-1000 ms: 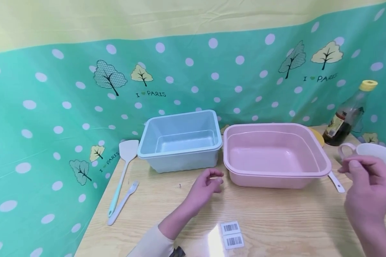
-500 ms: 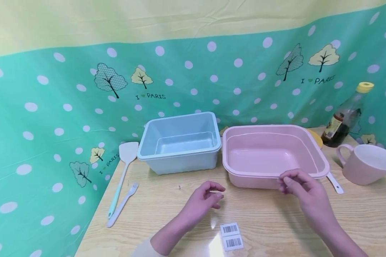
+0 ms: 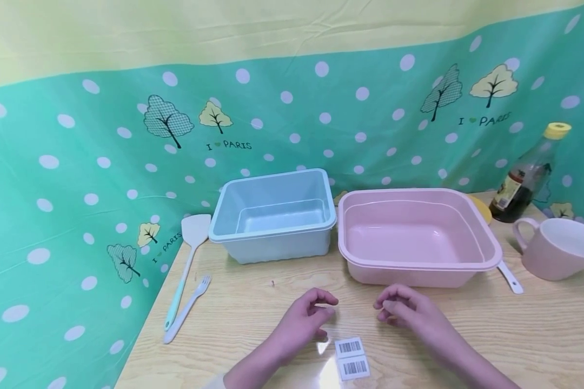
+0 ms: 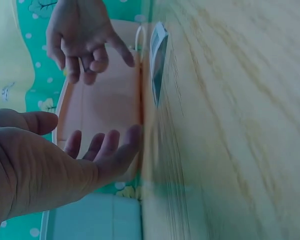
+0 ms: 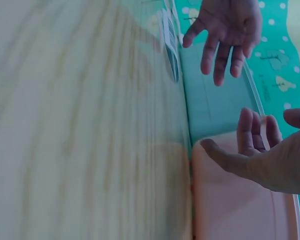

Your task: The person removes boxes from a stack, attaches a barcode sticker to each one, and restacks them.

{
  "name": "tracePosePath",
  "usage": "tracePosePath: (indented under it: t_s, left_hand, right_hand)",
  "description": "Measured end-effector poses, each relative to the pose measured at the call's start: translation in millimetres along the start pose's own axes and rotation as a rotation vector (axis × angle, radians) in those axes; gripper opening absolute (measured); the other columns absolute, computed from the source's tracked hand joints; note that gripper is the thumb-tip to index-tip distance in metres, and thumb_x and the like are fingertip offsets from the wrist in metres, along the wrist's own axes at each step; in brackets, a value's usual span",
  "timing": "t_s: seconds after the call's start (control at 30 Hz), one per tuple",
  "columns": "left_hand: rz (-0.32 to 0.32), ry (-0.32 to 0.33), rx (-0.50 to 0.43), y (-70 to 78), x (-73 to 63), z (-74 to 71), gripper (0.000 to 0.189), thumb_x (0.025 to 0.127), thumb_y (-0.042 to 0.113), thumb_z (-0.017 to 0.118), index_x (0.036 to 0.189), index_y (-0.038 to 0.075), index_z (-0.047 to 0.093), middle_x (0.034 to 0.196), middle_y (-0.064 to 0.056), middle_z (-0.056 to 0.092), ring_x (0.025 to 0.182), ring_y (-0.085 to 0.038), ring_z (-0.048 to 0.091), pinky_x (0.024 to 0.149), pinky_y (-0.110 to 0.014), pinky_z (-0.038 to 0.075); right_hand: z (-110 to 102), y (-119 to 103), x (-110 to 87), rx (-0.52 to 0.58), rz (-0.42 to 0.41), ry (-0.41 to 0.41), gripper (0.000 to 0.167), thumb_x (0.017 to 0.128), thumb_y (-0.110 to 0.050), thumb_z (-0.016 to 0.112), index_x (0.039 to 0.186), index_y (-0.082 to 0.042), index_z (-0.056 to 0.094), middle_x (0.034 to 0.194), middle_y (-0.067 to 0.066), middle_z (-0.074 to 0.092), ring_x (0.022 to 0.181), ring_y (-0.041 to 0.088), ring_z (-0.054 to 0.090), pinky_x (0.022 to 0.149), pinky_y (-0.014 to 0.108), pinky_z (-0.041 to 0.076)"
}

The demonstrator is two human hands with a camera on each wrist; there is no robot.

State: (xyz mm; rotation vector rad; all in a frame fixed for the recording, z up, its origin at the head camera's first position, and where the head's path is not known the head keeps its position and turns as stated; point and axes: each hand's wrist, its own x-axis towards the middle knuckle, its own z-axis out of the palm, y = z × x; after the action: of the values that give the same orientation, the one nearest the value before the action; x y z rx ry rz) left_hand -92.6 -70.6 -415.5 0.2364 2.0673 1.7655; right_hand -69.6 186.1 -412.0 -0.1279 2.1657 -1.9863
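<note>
My left hand [image 3: 304,324] hovers low over the table in front of the gap between two basins, its fingers loosely bent around nothing. Facing it from the right is my right hand [image 3: 413,316], also holding nothing, just in front of the pink basin [image 3: 418,275]. The left wrist view shows the left palm [image 4: 45,165] with the fingers relaxed; the right wrist view shows the right hand [image 5: 275,155] much the same. A light blue basin [image 3: 277,248] stands beside the pink one. Between the forearms lies a pair of barcode labels [image 3: 352,358].
A spatula [image 3: 187,256] and a fork [image 3: 187,310] lie at the table's left. To the right stand a pink mug [image 3: 557,256] and a dark sauce bottle [image 3: 521,186]. A white handle [image 3: 510,278] and a yellow round thing [image 3: 480,208] show partly behind the pink basin.
My right hand has moved left from beside the mug, past the pink basin's front, to opposite the left hand. My left hand has come slightly nearer the table's front.
</note>
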Motion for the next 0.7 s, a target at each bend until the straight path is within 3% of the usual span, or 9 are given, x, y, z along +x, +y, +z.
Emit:
tracePosePath:
  t_s: [0.13,0.37,0.7]
  left_hand:
    - [-0.007,-0.005,0.003,-0.2,-3.2,1.7,0.023,0.099,0.014,0.062,0.120,0.004,0.062,0.125,-0.011,0.062,0.103,-0.029,0.062,0.076,-0.045,0.058]
    - [-0.009,-0.014,0.018,-6.6,-8.2,2.6,0.024,0.096,0.010,0.066,0.118,0.003,0.062,0.119,-0.013,0.065,0.099,-0.024,0.064,0.072,-0.041,0.058]
    - [0.016,-0.073,0.226,-23.5,-14.7,2.6,0.035,0.084,0.009,0.078,0.116,0.010,0.064,0.109,0.002,0.065,0.096,-0.015,0.062,0.067,-0.025,0.051]
  right_hand:
    - [5.3,2.9,1.3,-0.008,-0.003,-0.087,0.025,0.101,-0.012,0.058,0.115,0.008,0.059,0.113,0.021,0.063,0.096,0.026,0.066,0.085,0.039,0.058]
    - [12.8,8.5,1.1,-0.030,0.034,-0.170,0.026,0.098,-0.011,0.060,0.115,0.009,0.059,0.110,0.016,0.063,0.096,0.029,0.063,0.080,0.041,0.059]
    - [21.1,16.0,-3.2,-0.123,0.127,-0.215,0.025,0.098,-0.014,0.063,0.114,0.004,0.060,0.099,0.012,0.062,0.088,0.027,0.061,0.070,0.040,0.058]
